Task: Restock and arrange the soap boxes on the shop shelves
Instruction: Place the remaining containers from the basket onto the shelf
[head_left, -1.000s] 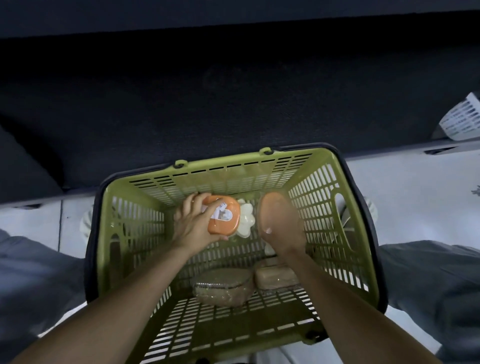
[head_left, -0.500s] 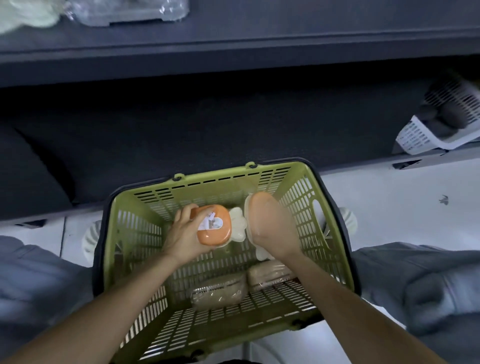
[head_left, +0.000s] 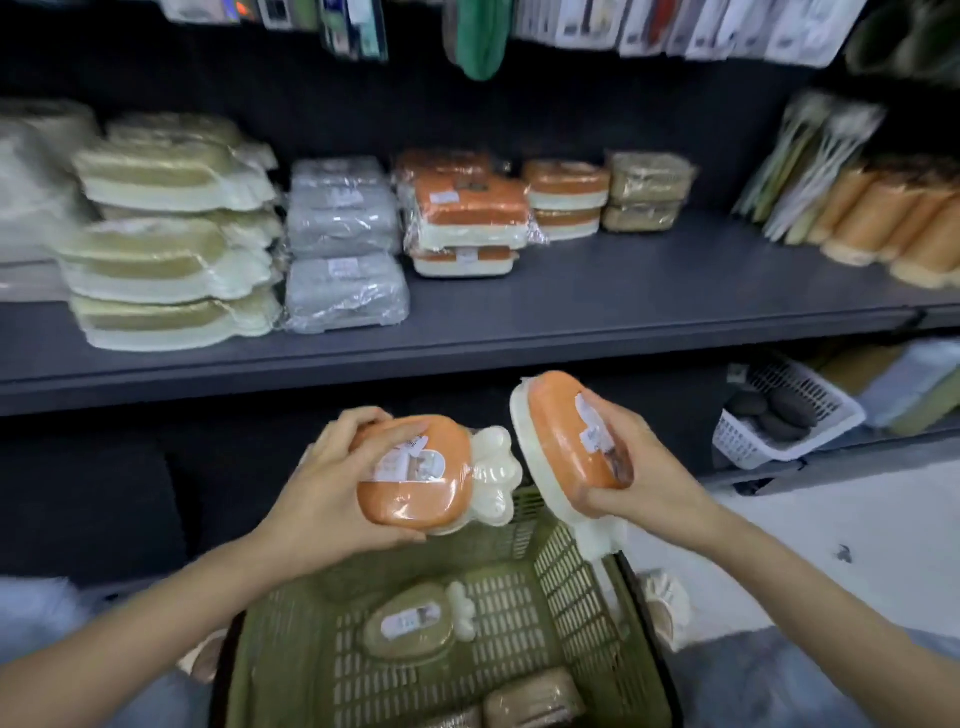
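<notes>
Low in the frame, the green basket (head_left: 571, 587) keeps spare stock; above it, left hand (head_left: 322, 499) grips one orange soap box (head_left: 410, 475), right hand (head_left: 649, 483) another (head_left: 571, 441), raised, likely bound for the matching orange stack (head_left: 467, 213) at centre of the shelf (head_left: 571, 306).

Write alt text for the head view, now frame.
Each hand holds an orange soap box above a green basket: left hand on one, right hand on the other. Ahead, a dark shelf carries wrapped stacks of cream, grey, orange and brown boxes.

Orange-and-cream soap boxes (head_left: 410, 475) — olive slotted basket (head_left: 576, 587), dark grey shelf (head_left: 571, 306).
</notes>
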